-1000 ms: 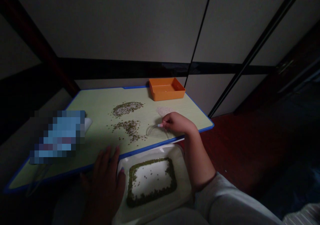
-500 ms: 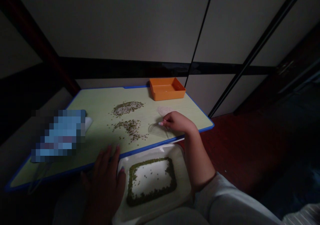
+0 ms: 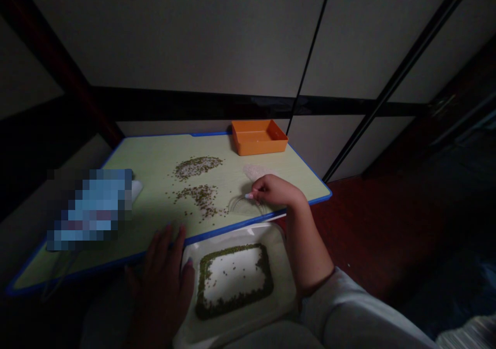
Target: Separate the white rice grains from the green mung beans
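My right hand [image 3: 271, 190] is closed in a pinch over the right part of the table, its fingertips on the rim of a clear curved plastic piece [image 3: 241, 207]. The piece's full shape is hard to make out. Just behind the hand lies a small patch of pale grains [image 3: 253, 171]. To its left are two spread heaps of green beans mixed with pale grains, a far heap [image 3: 197, 167] and a near heap [image 3: 203, 199]. My left hand [image 3: 165, 274], fingers apart, rests by the table's front edge, beside a white basin [image 3: 284, 282] with green beans [image 3: 232, 304] along its bottom edges.
An orange tray [image 3: 259, 147] stands at the back right of the pale, blue-edged table [image 3: 151, 150]. At the left lies a blurred-out blue object [image 3: 93, 204] with a cable near it. Cabinet panels [image 3: 194, 39] rise directly behind the table.
My right fingertips have dipped slightly toward me, and the rim of the clear piece has lowered with them. My left hand, the heaps and the basin look the same.
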The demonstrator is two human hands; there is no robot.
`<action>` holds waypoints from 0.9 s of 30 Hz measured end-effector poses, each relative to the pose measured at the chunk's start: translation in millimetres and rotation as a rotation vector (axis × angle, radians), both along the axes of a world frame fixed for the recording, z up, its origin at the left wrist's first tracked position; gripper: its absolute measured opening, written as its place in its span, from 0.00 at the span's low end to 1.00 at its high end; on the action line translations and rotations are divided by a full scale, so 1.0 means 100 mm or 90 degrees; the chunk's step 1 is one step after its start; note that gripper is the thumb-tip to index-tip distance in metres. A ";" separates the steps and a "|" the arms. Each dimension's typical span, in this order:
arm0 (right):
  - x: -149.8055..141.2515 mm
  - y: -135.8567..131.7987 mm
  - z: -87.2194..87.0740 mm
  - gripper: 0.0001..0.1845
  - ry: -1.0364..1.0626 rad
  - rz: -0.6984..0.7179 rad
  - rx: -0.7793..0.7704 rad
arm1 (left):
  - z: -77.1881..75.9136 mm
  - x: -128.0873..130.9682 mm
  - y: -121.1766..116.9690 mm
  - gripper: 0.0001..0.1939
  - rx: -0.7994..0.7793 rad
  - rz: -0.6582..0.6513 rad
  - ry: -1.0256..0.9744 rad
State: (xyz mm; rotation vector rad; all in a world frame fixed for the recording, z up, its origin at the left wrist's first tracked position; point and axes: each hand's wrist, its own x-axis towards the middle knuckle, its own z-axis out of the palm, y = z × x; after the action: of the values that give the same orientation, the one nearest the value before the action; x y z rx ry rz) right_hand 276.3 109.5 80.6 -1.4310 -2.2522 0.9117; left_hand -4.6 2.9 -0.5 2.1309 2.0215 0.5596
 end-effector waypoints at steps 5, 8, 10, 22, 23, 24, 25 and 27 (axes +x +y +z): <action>0.00 0.02 -0.01 0.18 -0.015 -0.018 0.009 | 0.01 0.01 -0.01 0.29 -0.006 0.003 -0.013; 0.00 0.03 -0.02 0.18 -0.033 -0.060 0.010 | 0.00 0.01 -0.01 0.29 -0.010 0.008 -0.012; 0.00 0.04 -0.03 0.17 -0.038 -0.071 0.013 | -0.01 0.00 -0.01 0.30 -0.007 0.005 -0.011; -0.09 0.09 -0.11 0.18 -0.085 -0.093 0.081 | -0.02 0.00 0.00 0.30 -0.006 0.003 -0.019; -0.12 0.09 -0.11 0.19 -0.091 -0.095 0.088 | -0.02 0.00 0.00 0.30 -0.006 0.002 -0.017; -0.14 0.10 -0.11 0.19 -0.100 -0.096 0.096 | -0.02 0.00 0.00 0.30 -0.005 0.001 -0.014; -0.17 0.10 -0.11 0.19 -0.112 -0.098 0.101 | -0.03 0.00 0.00 0.30 -0.004 0.001 -0.010; -0.19 0.11 -0.10 0.19 -0.142 -0.111 0.109 | -0.03 -0.01 0.01 0.30 -0.001 0.000 -0.002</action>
State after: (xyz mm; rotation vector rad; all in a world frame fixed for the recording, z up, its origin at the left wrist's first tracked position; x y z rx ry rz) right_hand 257.3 120.3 70.9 -1.6873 -2.2504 0.5135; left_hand -5.5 3.7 -3.8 2.1283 2.0197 0.5613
